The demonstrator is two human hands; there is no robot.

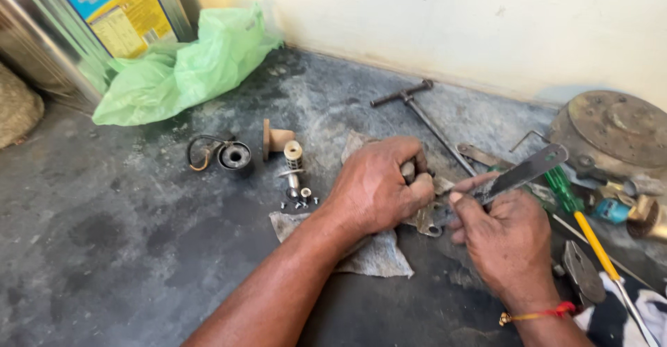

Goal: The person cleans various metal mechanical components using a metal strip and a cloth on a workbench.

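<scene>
My left hand [379,184] is closed around a small metal part [425,218] that rests on a grey rag [379,253] on the floor. My right hand [504,239] grips a flat metal blade [524,170] whose lower end meets that part between the two hands. The blade slants up to the right. Most of the metal part is hidden under my left fingers.
Left of my hands lie a black coil with a wire [233,156], a tan spool [276,139], a small spring piece [293,156] and loose screws [302,197]. A T-handle wrench [417,107], a green-and-yellow screwdriver [580,218], a round metal housing [615,131] and a green plastic bag [184,65] lie around.
</scene>
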